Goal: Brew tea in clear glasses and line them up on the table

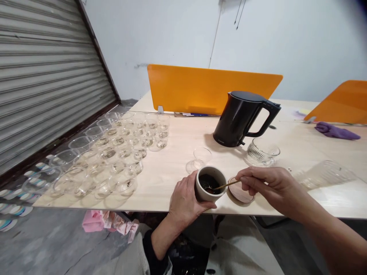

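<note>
My left hand (183, 200) is wrapped round a small grey ceramic jar (202, 193) with dark contents, at the table's near edge. My right hand (268, 187) pinches the handle of a thin golden spoon (225, 186), whose bowl dips into the jar. A round wooden lid (239, 194) lies flat on the table right beside the jar, under my right fingers. A small empty glass cup (200, 156) stands just behind the jar.
A black electric kettle (241, 118) stands mid-table, with a ribbed glass mug (262, 152) to its right and a clear pitcher (323, 175) lying further right. Several rows of small glass cups (120, 149) fill the left. Orange dividers (209, 89) stand behind; purple cloth (335, 131) far right.
</note>
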Tool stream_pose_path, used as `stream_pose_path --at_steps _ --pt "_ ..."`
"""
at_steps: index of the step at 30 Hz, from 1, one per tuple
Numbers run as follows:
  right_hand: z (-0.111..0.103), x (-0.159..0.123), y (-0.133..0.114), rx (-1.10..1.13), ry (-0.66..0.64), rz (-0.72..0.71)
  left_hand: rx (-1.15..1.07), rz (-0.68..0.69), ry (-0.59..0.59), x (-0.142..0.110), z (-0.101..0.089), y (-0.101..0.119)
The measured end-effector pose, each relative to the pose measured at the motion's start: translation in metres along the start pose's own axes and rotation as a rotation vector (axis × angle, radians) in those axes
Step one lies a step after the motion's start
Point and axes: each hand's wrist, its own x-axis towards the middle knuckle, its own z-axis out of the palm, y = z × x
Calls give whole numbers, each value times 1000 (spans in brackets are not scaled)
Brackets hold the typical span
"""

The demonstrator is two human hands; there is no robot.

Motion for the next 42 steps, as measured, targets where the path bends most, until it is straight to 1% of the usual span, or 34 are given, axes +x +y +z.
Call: stream_pose_path --at_steps 2,7,11,15,20,23,26,28,31,33,42 --pt "-2 0 2 91 33 67 1 -3 -3 0 -1 1" --pt "-2 4 11 321 182 228 -4 10 1 0 0 0" --pt "-3 7 18 405 242 301 -7 22 14 0 2 -3" --pt "-2 6 23 454 266 325 -12 18 13 0 2 -2" --pt "-1 6 24 509 327 341 -18 22 20 -1 2 -2" --pt "-2 6 24 571 356 380 -18 25 28 -1 4 -4" --pt "-3 6 24 622 355 412 -19 19 23 -1 4 -5" --pt "-2 4 22 571 331 391 -23 12 19 -1 3 -3" --pt "-1 2 19 401 292 343 -24 0 19 0 2 -2" --pt "0 2 18 365 297 329 -21 -2 23 0 3 -2" --pt "2 2 32 545 347 389 -5 18 32 -1 5 -4"
